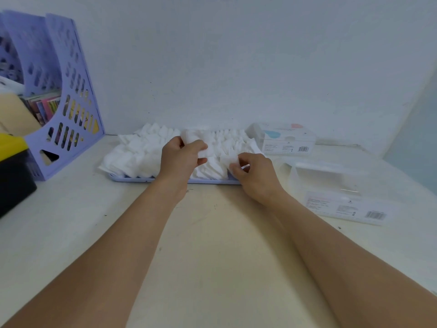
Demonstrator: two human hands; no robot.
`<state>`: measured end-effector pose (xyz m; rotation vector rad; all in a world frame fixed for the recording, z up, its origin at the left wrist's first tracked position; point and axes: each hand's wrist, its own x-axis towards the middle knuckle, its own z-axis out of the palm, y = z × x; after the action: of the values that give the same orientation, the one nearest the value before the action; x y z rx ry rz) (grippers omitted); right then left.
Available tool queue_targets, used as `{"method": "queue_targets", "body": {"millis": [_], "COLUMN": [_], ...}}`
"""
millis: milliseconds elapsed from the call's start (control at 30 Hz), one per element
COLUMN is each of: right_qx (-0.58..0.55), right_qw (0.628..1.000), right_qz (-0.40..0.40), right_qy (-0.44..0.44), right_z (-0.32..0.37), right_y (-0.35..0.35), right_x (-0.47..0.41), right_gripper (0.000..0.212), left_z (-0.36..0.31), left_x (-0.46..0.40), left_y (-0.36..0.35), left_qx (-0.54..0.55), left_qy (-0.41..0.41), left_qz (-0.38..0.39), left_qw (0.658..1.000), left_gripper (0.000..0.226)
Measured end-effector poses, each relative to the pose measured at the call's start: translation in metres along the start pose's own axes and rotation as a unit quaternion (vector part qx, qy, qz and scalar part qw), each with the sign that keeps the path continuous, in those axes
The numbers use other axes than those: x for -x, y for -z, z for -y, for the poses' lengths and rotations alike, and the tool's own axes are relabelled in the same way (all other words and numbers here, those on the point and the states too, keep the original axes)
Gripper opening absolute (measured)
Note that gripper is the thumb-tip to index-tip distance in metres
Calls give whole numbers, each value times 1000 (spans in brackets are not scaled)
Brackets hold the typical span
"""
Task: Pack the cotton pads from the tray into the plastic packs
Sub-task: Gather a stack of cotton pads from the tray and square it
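The flat lilac plastic tray (132, 179) was heaped with soft white square cotton pads (142, 152), so most packing was left. The left hand (181, 157) and right hand (254, 172) each pinched pads over the tray. Right of the tray lay two clear plastic packs (335, 192), their labels too small to read.

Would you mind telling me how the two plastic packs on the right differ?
The far pack sits by the wall beside the tray and shows blue and pink marks on top; the near pack lies closer to the person, looks larger and has a plain clear top. Both are clear, with a barcode label on the front.
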<state>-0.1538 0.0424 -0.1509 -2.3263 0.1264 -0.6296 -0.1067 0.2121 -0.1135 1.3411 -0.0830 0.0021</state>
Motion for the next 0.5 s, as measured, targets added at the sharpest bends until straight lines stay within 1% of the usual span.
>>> {"method": "queue_targets", "body": {"millis": [100,167,200,233,267,300,333,367,400,433,500], "right_qx": [-9,-30,-74,-152,-255,-365,-459,-516,-535,-534,-509], "right_qw": [999,994,989,978,956,920,876,841,828,829,846], "right_qz": [-53,-106,-128,-137,-129,-94,-47,-5,30,55,84], "right_qy": [1,1,-11,-35,-69,-108,-141,-162,-166,-158,-131], "right_z": [1,9,15,23,32,40,47,52,55,55,53], "right_y": [4,13,19,26,34,41,47,52,55,55,52], "right_x": [0,0,1,1,3,5,9,12,16,18,21], "right_gripper": [36,32,30,27,23,19,16,15,15,16,22], "left_z": [3,3,3,2,2,2,3,4,5,7,9], "left_x": [-1,-2,-2,-1,1,2,5,10,14,18,24], "left_y": [0,0,0,-1,-4,-7,-11,-14,-18,-21,-24], "left_qx": [7,6,2,-4,-12,-20,-30,-40,-47,-48,-30], "left_qy": [-13,-18,-17,-15,-12,-5,2,6,9,13,26], "left_qz": [2,-2,-4,0,7,17,29,44,65,89,126], "left_qw": [1000,1000,1000,1000,1000,1000,999,998,997,995,991], "left_gripper": [14,15,14,13,18,23,25,25,24,25,25]}}
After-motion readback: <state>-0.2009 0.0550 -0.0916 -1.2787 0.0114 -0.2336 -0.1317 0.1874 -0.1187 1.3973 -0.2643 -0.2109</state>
